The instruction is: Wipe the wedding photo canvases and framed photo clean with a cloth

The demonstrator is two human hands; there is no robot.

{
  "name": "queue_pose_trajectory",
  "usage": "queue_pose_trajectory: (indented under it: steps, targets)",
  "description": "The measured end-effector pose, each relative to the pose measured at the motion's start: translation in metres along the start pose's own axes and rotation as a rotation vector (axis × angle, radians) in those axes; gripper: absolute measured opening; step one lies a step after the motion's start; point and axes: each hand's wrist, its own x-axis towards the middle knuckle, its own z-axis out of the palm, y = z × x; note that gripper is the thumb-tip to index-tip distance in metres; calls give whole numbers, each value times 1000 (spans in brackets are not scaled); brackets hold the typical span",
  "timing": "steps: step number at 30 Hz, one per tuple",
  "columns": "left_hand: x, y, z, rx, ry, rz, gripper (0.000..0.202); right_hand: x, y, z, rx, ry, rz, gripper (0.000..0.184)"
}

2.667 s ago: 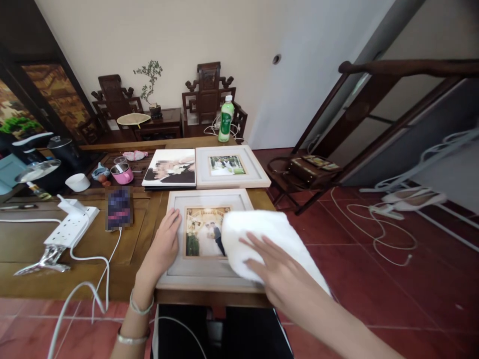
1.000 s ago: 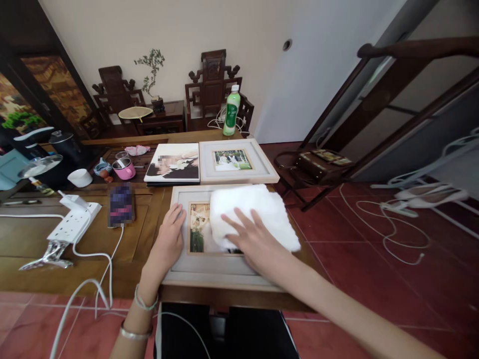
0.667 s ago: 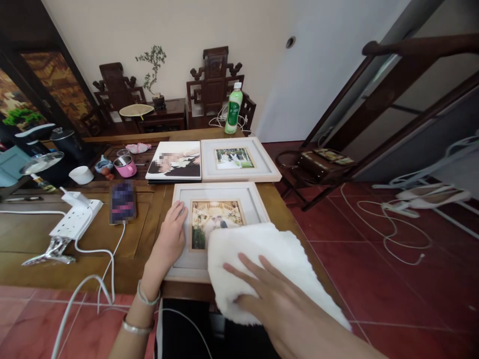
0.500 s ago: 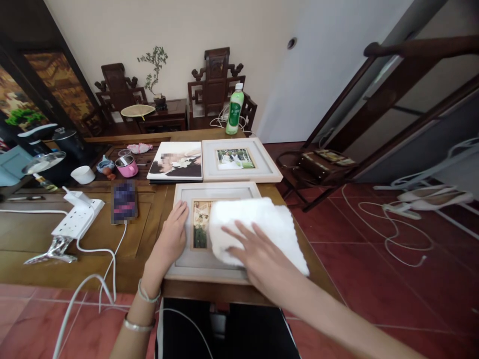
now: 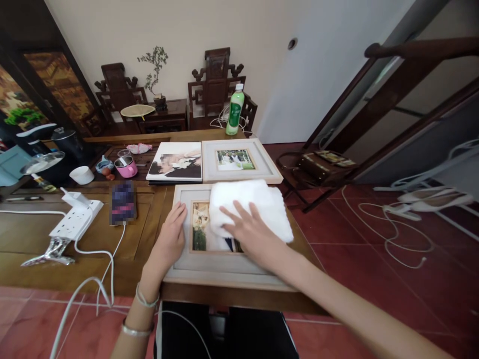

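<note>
A pale wooden picture frame (image 5: pixel 217 275) lies flat near the table's front edge, with a small photo (image 5: pixel 199 232) in its middle. My left hand (image 5: pixel 172 229) is closed over the frame's left side, its fingers on the rim and its palm beside it. On the right half of the frame rests a fluffy white cloth (image 5: pixel 247 196), hiding part of the photo and the upper right rim. My right hand (image 5: pixel 250 232) holds the cloth down against the frame, fingers spread over its top.
Behind the frame are a photo panel (image 5: pixel 175 149) and a second picture frame (image 5: pixel 267 162). A green bottle (image 5: pixel 235 112) stands at the table's back edge. To the left lie a blurred phone (image 5: pixel 123 202), a power strip (image 5: pixel 77 219) with cords, and a pink cup (image 5: pixel 126 168).
My right hand has pushed the white cloth away from me, up toward the frame's far rim, uncovering more of its lower part. My left hand stays at the left side.
</note>
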Motion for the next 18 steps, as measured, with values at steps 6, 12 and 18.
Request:
queue_pose_trajectory:
  steps: [6, 12, 18]
  targets:
    - [1, 1, 1, 11, 14, 6, 53, -69, -42, -17, 222, -70, -112, 45]
    - [2, 1, 0, 24, -13, 9, 52, -64, -55, -16, 336, -101, -143, 54]
    - [1, 5, -4, 7, -26, -14, 58, 2, -22, -1, 194, 32, 4, 65]
